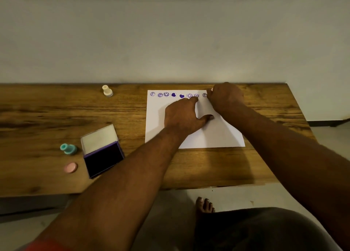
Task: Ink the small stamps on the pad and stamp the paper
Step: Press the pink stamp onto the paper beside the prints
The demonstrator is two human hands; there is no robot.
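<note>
1. Left of the paper [208,135], near the table's [189,165] front edge, a teal stamp [68,148] stands upright and a pink stamp [70,167] lies just in front of it, both untouched.
2. Just right of them, still left of the paper, the ink pad [103,158] sits open, lid raised, dark surface free to reach.
3. A cream stamp [107,90] stands far left of the paper's top edge, by the wall.
4. Across the paper's top runs a row of purple prints [178,95], faces and hearts, nearly reaching the right corner; the rest is blank, so the task looks early.
5. The left hand [182,116] presses flat on the paper, fingers spread, gripping nothing.
6. The right hand [225,97] is closed at the top right corner, apparently pressing a stamp; the stamp itself is hidden.
</note>
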